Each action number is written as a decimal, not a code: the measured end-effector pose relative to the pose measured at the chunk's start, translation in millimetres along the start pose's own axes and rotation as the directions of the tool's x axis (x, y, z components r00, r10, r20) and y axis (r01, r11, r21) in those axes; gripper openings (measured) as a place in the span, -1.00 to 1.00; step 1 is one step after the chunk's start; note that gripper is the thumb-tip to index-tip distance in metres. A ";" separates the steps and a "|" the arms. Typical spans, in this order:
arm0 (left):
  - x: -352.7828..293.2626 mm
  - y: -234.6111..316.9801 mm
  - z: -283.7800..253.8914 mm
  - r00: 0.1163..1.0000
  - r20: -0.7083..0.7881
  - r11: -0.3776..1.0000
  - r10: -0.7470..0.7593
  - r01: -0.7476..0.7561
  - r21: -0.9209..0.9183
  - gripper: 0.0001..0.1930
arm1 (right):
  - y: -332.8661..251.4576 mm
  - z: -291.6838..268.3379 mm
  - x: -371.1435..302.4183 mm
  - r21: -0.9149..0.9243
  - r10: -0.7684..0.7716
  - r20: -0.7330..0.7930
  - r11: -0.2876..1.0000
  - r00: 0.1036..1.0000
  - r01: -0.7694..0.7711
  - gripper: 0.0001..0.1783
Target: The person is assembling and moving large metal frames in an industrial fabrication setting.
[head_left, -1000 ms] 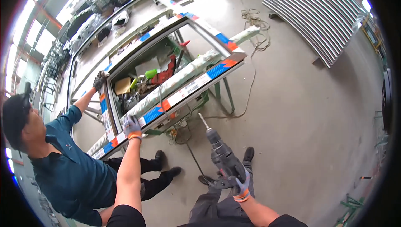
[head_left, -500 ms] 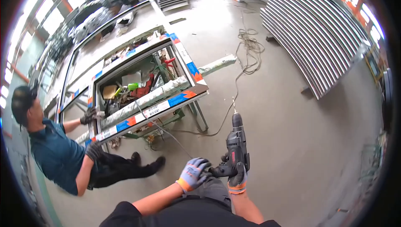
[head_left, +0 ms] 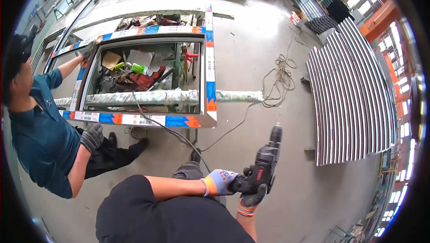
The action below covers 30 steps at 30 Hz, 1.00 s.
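A black power drill (head_left: 265, 159) with a long bit is held in front of my body, its tip pointing up and slightly right. My right hand (head_left: 253, 199), in a grey glove with black fingers and an orange cuff, is wrapped round the drill's body from below. My left hand (head_left: 219, 182), gloved alike, closes at the end of the drill's handle; its fingertips are partly hidden. A dark cord (head_left: 168, 130) runs from the frame to near my left hand.
A large metal frame (head_left: 208, 64) with blue and orange tape rests over a bench holding tools, including a red drill (head_left: 148, 79). A co-worker (head_left: 42, 122) stands left, one gloved hand on the frame. Coiled cable (head_left: 280, 79) lies on the floor; stacked metal profiles (head_left: 354, 95) stand right.
My view has turned left and come nearer the frame. The drill has tilted further right, and my left hand has closed in on its handle. The co-worker's nearer hand has left the frame's edge.
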State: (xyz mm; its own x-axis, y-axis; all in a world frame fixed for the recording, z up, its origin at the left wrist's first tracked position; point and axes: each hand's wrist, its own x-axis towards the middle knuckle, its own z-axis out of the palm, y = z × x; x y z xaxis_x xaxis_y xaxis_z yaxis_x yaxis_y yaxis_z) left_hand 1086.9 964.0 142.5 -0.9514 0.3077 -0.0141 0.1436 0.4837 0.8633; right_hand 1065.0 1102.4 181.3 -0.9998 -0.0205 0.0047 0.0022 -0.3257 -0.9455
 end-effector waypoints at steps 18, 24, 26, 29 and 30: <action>264.1 -31.6 -114.4 0.837 -0.539 0.882 -0.099 0.324 0.342 -0.65 | 51.1 -359.7 239.5 -0.542 0.313 -0.247 0.740 0.917 -0.398 -0.59; 318.8 -27.0 -117.3 0.568 -0.802 0.876 -0.183 0.464 0.130 -0.69 | 14.3 -390.6 400.3 -0.624 0.299 -0.111 0.721 0.948 -0.300 -0.64; 331.1 -31.7 -120.8 0.474 -0.862 0.850 -0.181 0.517 0.106 -0.70 | 8.6 -381.4 465.5 -0.668 0.287 0.005 0.714 0.958 -0.210 -0.64; 340.4 -41.6 -133.2 0.399 -0.901 0.801 -0.170 0.589 0.109 -0.69 | 8.2 -358.1 547.9 -0.728 0.272 0.164 0.682 0.948 -0.069 -0.65; 344.6 -48.5 -134.0 0.342 -0.905 0.807 -0.253 0.590 -0.003 -0.69 | 12.6 -353.4 570.9 -0.761 0.317 0.179 0.644 0.931 -0.073 -0.66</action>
State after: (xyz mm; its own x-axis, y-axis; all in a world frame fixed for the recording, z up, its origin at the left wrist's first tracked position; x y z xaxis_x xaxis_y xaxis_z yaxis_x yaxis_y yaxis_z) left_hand 715.6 936.7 163.3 -0.6082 -0.7588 0.2333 -0.4463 0.5698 0.6901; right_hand 486.9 1420.7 57.0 -0.9268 -0.2912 -0.2372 0.0589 0.5111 -0.8575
